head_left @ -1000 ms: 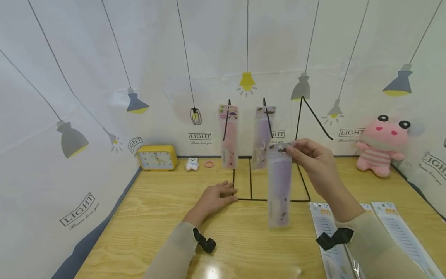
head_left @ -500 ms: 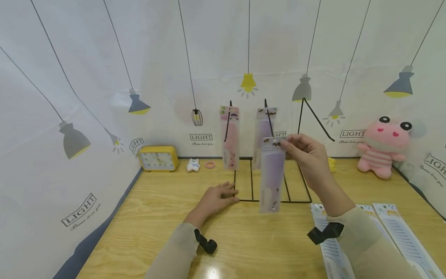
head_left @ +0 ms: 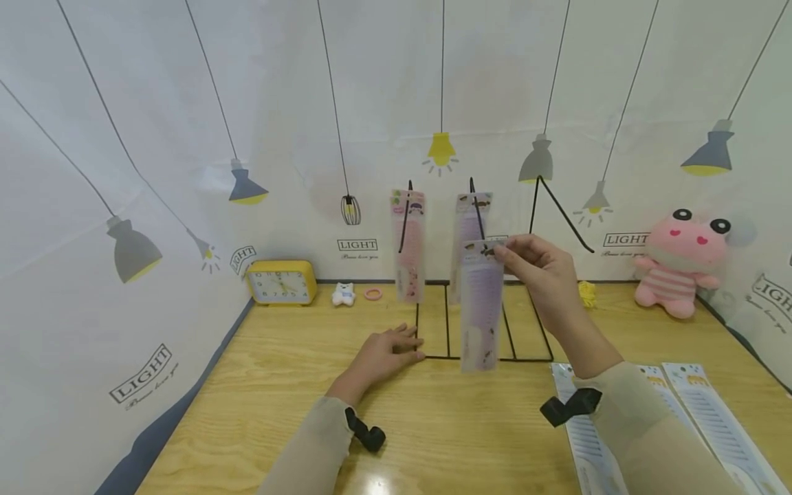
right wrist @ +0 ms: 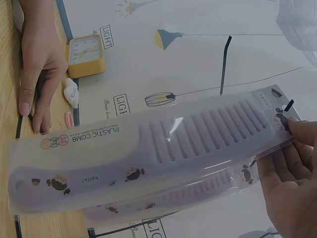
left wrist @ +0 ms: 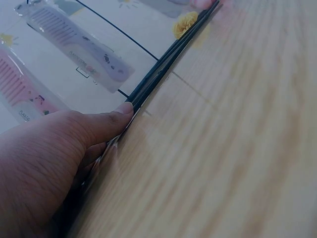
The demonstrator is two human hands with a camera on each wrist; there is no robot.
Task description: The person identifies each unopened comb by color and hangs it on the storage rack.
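Note:
My right hand [head_left: 502, 253] pinches the top of a packaged purple comb [head_left: 479, 309], which hangs in the air in front of a black wire rack [head_left: 538, 206]. The pack's top is just below the rack's middle hook [head_left: 471, 184], where another purple comb [head_left: 465, 213] hangs. A pink comb [head_left: 408, 247] hangs on the left hook. In the right wrist view the held comb [right wrist: 148, 153] fills the frame, pinched by my fingertips [right wrist: 297, 131]. My left hand [head_left: 396, 347] lies flat on the table, fingers [left wrist: 106, 121] against the rack's base wire [left wrist: 163, 69].
A yellow clock [head_left: 278, 283], a small white figure [head_left: 342, 293] and a pink ring [head_left: 372, 293] stand along the back wall. A pink plush toy [head_left: 680, 265] sits at the back right. More comb packs [head_left: 711, 419] lie flat at the front right.
My right hand has carried the purple comb pack left and slightly up, closer to the rack's middle hook. The left hand has not moved.

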